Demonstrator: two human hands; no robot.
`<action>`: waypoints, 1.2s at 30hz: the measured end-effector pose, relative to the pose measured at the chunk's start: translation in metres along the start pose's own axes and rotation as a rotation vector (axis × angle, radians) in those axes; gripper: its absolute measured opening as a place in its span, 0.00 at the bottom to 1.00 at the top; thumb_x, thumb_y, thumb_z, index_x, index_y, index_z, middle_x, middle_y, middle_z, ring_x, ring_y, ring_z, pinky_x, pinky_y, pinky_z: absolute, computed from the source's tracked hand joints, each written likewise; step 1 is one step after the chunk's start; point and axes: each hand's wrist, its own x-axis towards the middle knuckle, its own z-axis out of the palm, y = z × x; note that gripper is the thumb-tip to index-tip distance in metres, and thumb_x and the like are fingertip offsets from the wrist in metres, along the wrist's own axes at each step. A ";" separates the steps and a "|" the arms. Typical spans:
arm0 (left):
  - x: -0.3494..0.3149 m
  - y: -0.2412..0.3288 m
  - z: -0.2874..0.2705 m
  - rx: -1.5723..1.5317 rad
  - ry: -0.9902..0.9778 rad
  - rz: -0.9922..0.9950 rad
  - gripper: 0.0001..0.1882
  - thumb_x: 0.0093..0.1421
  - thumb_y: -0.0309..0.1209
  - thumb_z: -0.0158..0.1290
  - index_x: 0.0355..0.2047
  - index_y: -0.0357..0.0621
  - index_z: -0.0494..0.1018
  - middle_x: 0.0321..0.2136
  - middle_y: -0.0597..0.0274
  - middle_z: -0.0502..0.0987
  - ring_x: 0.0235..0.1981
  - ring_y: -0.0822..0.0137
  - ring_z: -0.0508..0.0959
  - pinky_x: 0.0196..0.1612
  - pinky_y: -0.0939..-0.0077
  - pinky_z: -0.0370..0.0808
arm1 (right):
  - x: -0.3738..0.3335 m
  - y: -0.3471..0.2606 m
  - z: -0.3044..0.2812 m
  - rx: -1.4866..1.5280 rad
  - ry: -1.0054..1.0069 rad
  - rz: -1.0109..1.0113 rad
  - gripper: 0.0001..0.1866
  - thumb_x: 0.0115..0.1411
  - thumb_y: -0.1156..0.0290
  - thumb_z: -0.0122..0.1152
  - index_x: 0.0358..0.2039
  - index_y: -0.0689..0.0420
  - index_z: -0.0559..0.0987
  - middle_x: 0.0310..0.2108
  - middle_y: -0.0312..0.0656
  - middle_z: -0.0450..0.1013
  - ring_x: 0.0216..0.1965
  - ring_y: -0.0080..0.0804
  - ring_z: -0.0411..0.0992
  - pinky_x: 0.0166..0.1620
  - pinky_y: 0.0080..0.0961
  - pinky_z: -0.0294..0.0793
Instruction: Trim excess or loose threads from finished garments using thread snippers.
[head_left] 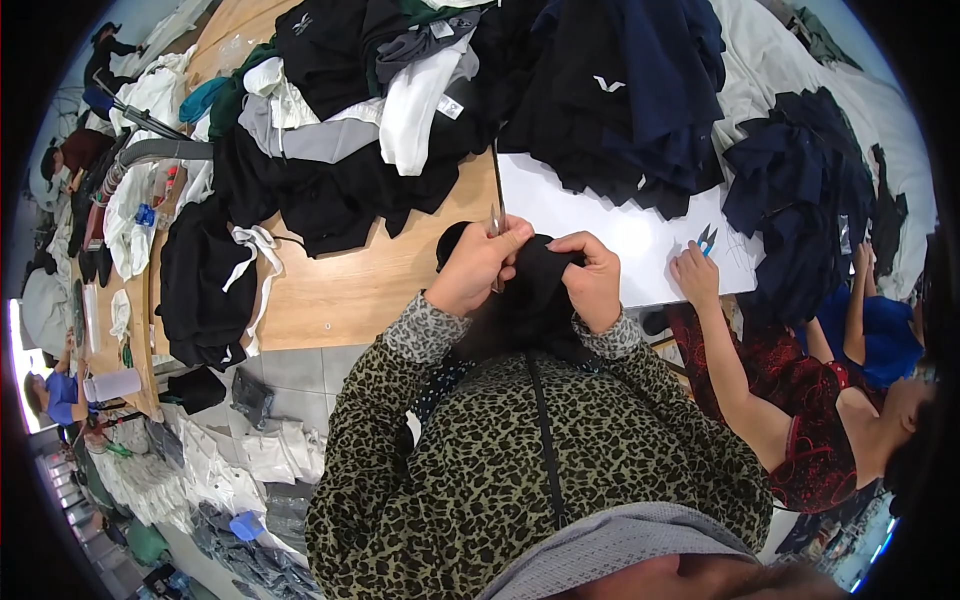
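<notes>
Head view, left hand gripping small metal snips against a black garment at frame centre, right hand pinching its cloth, dark clothes heaped across the desk, upper left.

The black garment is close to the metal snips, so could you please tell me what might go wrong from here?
The metal snips in the left hand are close to the black garment, so a careless cut might nick it. The right hand pinches the same garment nearby, so a slip could perhaps catch a finger.
</notes>
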 end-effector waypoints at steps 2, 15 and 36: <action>-0.006 0.010 0.002 0.205 0.128 0.137 0.11 0.59 0.34 0.53 0.37 0.39 0.71 0.22 0.73 0.68 0.22 0.82 0.64 0.24 0.87 0.62 | 0.002 0.000 0.000 -0.026 -0.003 -0.018 0.13 0.40 0.85 0.49 0.27 0.62 0.77 0.27 0.40 0.76 0.34 0.33 0.71 0.41 0.24 0.70; -0.036 0.013 -0.003 0.989 0.187 0.511 0.18 0.55 0.27 0.56 0.43 0.36 0.63 0.29 0.47 0.77 0.31 0.55 0.78 0.34 0.69 0.73 | 0.016 -0.023 0.020 -0.509 0.017 -0.474 0.12 0.38 0.84 0.51 0.26 0.59 0.76 0.26 0.39 0.75 0.32 0.34 0.72 0.48 0.30 0.61; -0.028 0.015 -0.004 1.026 0.164 0.532 0.16 0.56 0.26 0.55 0.42 0.37 0.63 0.25 0.51 0.75 0.26 0.61 0.77 0.30 0.72 0.71 | 0.015 -0.025 0.015 -0.593 0.006 -0.584 0.12 0.38 0.86 0.51 0.26 0.59 0.76 0.27 0.39 0.75 0.32 0.34 0.73 0.46 0.30 0.63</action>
